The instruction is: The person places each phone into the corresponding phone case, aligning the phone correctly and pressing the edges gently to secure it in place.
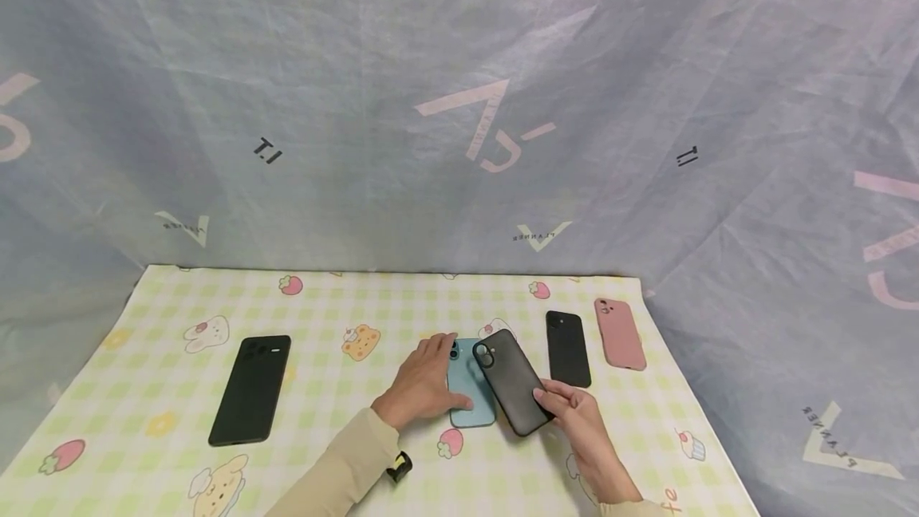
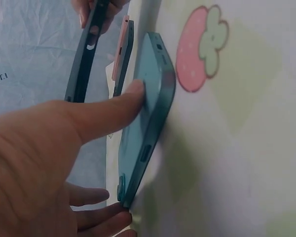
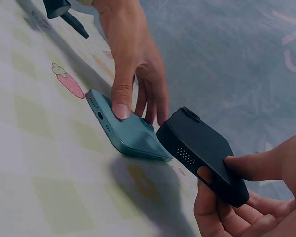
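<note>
A teal phone (image 1: 470, 380) lies back up on the patterned cloth, its camera end away from me. My left hand (image 1: 425, 380) is spread along its left side. The thumb (image 2: 113, 111) lies straight on the phone's back, and the fingertips reach the camera end. To the right, my right hand (image 1: 583, 429) holds a dark, smoky phone case (image 1: 513, 385) by its lower right corner, thumb on the back and fingers beneath. The case is tilted above the cloth and overlaps the phone's right side in the head view. A finger shows through the case's port opening in the left wrist view.
A large black phone (image 1: 251, 391) lies at left on the checked tablecloth (image 1: 345, 413). At right lie a smaller black phone-shaped piece (image 1: 569, 349) and a pink one (image 1: 621, 333). Behind the table hangs a grey-blue curtain (image 1: 359, 142).
</note>
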{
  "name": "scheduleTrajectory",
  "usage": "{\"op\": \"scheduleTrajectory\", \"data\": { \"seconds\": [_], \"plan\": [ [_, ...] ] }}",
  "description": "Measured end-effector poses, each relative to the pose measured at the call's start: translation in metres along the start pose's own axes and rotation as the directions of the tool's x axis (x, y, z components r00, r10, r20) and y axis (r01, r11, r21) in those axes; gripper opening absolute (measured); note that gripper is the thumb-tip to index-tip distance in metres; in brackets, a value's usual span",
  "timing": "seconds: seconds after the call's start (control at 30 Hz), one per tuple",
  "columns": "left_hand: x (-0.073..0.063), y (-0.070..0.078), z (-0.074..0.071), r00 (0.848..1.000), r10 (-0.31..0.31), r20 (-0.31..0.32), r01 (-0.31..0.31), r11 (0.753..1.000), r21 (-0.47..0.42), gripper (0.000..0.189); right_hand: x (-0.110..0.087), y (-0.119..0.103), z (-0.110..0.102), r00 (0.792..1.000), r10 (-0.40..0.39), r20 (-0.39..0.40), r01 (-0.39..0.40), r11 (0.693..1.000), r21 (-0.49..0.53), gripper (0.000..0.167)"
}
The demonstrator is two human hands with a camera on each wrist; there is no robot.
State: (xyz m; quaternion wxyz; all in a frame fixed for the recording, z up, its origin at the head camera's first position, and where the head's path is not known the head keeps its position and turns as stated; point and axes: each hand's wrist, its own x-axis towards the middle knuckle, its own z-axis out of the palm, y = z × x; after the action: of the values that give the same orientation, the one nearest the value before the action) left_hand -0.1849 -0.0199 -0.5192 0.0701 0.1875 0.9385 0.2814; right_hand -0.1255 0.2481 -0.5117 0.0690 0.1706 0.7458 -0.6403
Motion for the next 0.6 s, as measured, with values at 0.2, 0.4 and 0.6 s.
{"op": "scheduleTrajectory", "data": {
  "seconds": [0.2, 0.4, 0.6],
  "plan": [
    [0.004, 0.003, 0.000, 1.000, -0.011, 0.011, 0.011, 1.000, -0.021, 0.114, -0.002, 0.002, 0.003, 1.000, 0.013, -0.016, -0.012, 0.999, 0.040, 0.047],
    [0.010, 0.003, 0.000, 0.999, -0.021, 0.025, 0.023, 0.998, -0.065, 0.115, -0.002, 0.003, 0.002, 1.000, 0.009, -0.025, -0.008, 0.999, 0.048, 0.050],
    [0.013, 0.004, 0.001, 0.998, -0.054, 0.019, 0.056, 0.991, -0.124, 0.116, -0.002, 0.003, 0.001, 1.000, 0.003, -0.025, -0.002, 0.998, 0.058, 0.052]
  ]
}}
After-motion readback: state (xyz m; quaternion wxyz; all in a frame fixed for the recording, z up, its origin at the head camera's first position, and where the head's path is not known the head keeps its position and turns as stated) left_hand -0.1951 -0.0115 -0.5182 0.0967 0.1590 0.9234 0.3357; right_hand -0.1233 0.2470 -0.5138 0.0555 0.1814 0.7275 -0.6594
